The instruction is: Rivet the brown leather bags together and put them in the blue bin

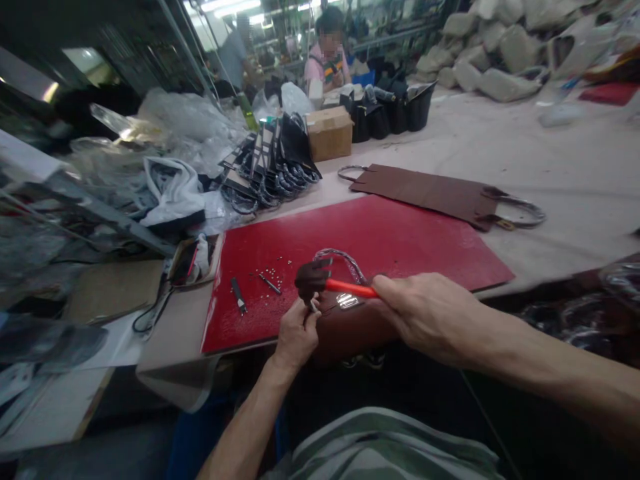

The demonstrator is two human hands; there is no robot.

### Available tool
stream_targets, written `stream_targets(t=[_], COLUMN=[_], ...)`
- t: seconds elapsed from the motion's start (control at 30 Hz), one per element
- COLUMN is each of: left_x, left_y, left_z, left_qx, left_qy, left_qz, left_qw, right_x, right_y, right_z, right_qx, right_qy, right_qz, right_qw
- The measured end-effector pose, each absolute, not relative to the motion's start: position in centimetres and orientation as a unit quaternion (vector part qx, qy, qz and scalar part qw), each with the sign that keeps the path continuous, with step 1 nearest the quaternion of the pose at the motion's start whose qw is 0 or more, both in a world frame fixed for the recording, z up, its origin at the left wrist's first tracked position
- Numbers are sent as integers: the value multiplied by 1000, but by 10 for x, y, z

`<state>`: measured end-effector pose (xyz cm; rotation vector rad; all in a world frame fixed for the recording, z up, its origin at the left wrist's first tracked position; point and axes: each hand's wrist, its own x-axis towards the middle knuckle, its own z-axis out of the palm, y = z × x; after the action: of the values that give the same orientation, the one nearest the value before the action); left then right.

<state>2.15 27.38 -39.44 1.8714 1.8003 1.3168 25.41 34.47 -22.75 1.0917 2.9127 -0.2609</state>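
gripping right hand: fingers wrapped closed around the red-orange handle of a dark-headed hammer, above the near edge of the red rectangular board.
left hand: fingers pinched on a small light-coloured piece, too blurred to name, just below the hammer's head.
brown leather-like panel: at the board's near edge, beside a shiny silver metal fitting.
board: on the pale-covered table.

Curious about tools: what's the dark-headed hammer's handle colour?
Slim orange-red handle, clearest in the head view.
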Motion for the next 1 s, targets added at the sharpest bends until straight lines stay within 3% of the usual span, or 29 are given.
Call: stream_targets(t=[0.2,0.4,0.63,0.77,1.0], left_x=[19,14,14,14,19], left_y=[272,270,269,265,261], left_z=[-396,-400,-396,-398,-380], left_qx=[638,650,661,649,450], left_qy=[598,599,597,599,655], left_qz=[472,459,447,460,590], left_qw=[108,91,84,90,142], right_x=[283,317,297,286,284], right_y=[387,411,395,390,391], right_z=[-280,-333,-348,-368,-384], right_qx=[478,586,354,356,364], right_qy=[838,796,915,908,897], right_qz=[-259,-152,-169,-179,-178], right_qw=[-44,-23,-96,-128,-178])
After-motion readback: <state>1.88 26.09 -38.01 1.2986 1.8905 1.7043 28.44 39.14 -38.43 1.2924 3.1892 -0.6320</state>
